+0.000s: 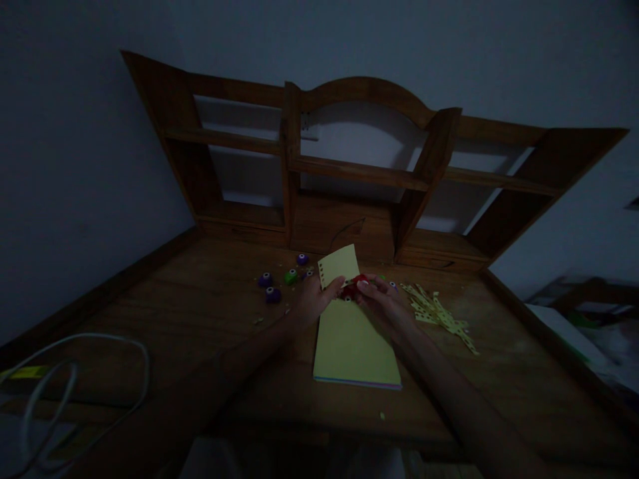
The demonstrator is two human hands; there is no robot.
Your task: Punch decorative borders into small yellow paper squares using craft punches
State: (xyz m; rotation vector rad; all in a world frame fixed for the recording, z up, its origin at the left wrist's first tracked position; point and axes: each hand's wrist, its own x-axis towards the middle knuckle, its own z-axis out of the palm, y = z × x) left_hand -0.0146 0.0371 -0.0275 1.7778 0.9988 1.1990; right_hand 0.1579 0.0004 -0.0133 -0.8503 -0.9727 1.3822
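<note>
Left hand (312,299) pinches a yellow sheet (341,262) with holes down one side, and the right hand (385,299) is closed round a small red punch (353,287) by the sheet's lower edge, both over the paper stack (354,349), nearer the tabletop's (194,306) back edge than its front. From where I stand, the thin sheet could tear if the hands pull unevenly, and in such dim light a punch held askew might run holes together.
</note>
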